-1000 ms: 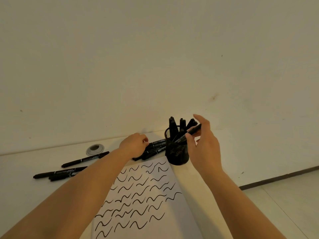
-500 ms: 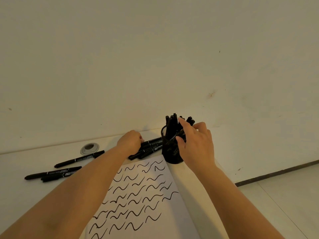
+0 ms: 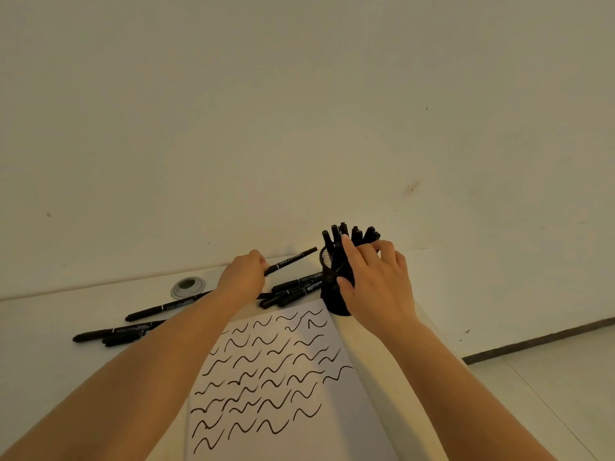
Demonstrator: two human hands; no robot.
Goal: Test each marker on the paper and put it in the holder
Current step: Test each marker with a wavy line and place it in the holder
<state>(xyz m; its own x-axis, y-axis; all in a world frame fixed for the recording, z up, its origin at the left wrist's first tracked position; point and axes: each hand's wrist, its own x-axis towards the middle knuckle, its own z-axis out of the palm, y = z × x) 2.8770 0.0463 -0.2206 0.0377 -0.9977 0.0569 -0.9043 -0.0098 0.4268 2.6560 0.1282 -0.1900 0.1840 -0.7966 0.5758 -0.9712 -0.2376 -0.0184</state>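
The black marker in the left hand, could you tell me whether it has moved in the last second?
Yes. The black marker has risen off the pile beside the black mesh holder.

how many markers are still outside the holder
About 7 black markers: one in the left hand, three or so by the black mesh holder, three at left. Arms may hide more.
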